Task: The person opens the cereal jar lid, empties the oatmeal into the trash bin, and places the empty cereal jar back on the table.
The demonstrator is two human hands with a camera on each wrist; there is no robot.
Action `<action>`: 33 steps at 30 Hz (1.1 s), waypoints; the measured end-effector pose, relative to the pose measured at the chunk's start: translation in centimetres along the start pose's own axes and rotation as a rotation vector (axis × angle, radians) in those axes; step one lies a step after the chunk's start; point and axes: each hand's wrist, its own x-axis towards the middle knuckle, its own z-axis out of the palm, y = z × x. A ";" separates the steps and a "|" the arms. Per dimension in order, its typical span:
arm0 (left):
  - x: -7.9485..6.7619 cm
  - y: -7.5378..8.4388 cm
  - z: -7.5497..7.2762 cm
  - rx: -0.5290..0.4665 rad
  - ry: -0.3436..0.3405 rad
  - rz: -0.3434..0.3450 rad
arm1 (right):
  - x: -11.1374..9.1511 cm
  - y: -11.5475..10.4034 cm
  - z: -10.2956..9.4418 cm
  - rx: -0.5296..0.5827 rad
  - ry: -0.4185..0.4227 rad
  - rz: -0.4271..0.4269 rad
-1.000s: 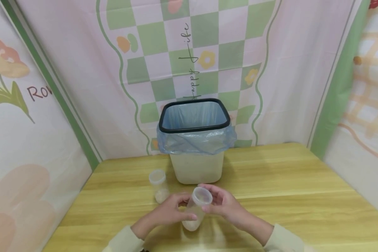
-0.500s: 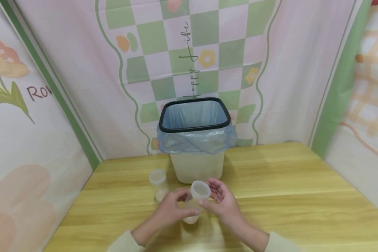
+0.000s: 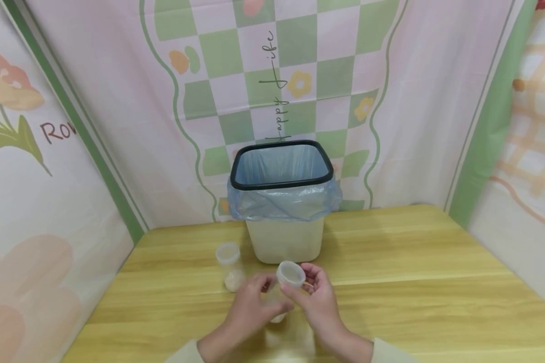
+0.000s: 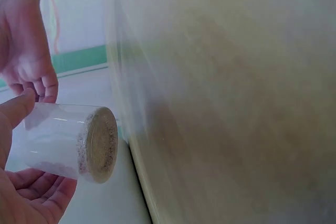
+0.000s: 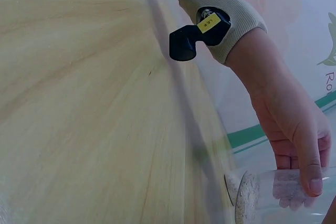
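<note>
My left hand grips the body of a clear plastic jar, thumb on the near side and fingers behind. My right hand holds the translucent round lid at the jar's top, with the thumb in front and curled fingers at the far side. In the left wrist view, pale grainy stuff clings inside the tilted jar near its base. The right wrist view shows the left hand wrapped round it. A second lidded jar with pale contents stands to the left.
A cream bin with a black rim and a blue liner bag stands behind the hands on the wood-grain table. Patterned curtains enclose the back and sides.
The jar has risen a little off its earlier spot and stands more upright. The right hand's fingers, looser before, have closed in around the lid. The second jar and bin have stayed put.
</note>
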 end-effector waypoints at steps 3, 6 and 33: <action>-0.1 0.2 0.1 0.013 -0.006 -0.010 | 0.1 0.0 0.1 -0.002 0.007 0.017; -0.2 0.3 0.0 0.015 -0.016 0.002 | 0.1 0.1 0.0 -0.003 0.009 0.029; 1.4 -1.0 -2.4 -0.339 -0.378 0.016 | 2.9 -0.5 -4.4 0.043 -0.633 -0.156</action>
